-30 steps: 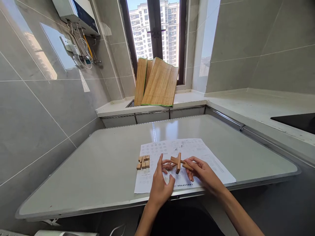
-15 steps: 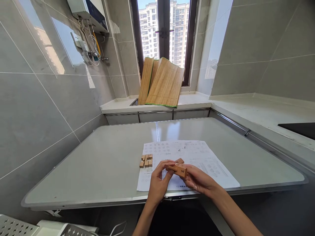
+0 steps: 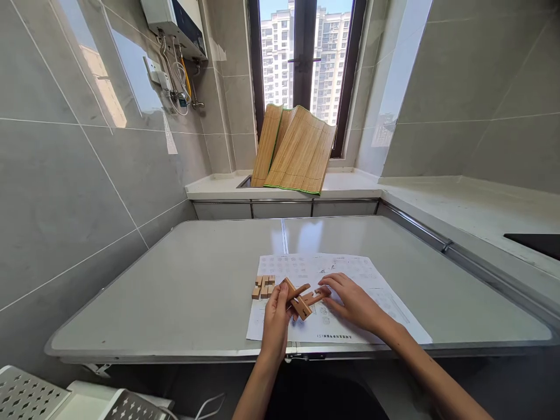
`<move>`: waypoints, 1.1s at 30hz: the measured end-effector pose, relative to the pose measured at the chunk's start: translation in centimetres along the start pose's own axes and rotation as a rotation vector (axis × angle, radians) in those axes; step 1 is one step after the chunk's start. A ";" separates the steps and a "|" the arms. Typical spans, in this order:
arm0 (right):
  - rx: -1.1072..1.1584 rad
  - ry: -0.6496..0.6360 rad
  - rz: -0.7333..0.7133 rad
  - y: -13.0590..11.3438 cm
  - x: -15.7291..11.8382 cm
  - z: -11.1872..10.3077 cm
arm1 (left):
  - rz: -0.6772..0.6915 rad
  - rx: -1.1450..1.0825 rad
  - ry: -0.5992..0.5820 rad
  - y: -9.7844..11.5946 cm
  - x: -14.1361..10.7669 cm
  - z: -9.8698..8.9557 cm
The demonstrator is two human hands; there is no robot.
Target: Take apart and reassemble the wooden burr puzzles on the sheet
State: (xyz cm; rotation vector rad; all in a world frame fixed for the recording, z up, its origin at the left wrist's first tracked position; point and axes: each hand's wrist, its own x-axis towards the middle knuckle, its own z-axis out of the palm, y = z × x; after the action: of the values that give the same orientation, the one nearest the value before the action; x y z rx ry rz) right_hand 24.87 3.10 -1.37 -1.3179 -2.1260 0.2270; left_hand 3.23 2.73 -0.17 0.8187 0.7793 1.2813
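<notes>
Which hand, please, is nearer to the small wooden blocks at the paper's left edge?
The left hand. It is just right of the small wooden blocks, holding crossed wooden pieces; the right hand is farther right, at those pieces' right end.

Wooden piece [image 3: 301, 308], near face: one dark char. visible, resembles a "5" or "S", way up unclear, so value unconfirmed. Sheet [image 3: 389, 298]: one bold printed line nr. the front edge, approx. centre, starting w/ a bracket at its L end; wording not legible. Rest of sheet's print, mostly faint rows, too sm. to read.
</notes>
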 end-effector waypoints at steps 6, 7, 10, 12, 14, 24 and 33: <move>-0.003 -0.100 0.005 1.7 0.6 0.7 | -0.004 -0.005 -0.012 -0.1 -0.1 0.0; 0.017 -0.108 0.023 1.9 0.6 0.6 | 0.002 -0.001 -0.002 -0.2 0.0 -0.1; 0.093 -0.130 0.076 2.1 0.3 0.4 | 0.022 0.021 0.005 -0.6 0.1 -0.3; 0.137 -0.128 0.105 2.1 0.2 0.2 | 0.023 0.054 -0.006 -0.8 0.2 -0.5; 0.177 -0.101 0.145 1.7 0.0 -0.1 | 0.017 0.092 -0.016 -0.8 0.2 -0.5; 1.013 -0.018 0.431 -4.2 -1.3 -2.5 | 0.011 0.124 -0.020 -0.7 0.1 -0.6; 1.103 -0.091 0.371 -5.3 -0.4 -1.8 | 0.002 0.167 -0.100 -0.2 -0.4 -0.4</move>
State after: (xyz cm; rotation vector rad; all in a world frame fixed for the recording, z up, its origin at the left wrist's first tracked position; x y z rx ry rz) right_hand 22.02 -0.16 2.24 -0.9618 -1.3556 1.3888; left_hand 2.97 2.38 -0.54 1.0100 0.8126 1.1784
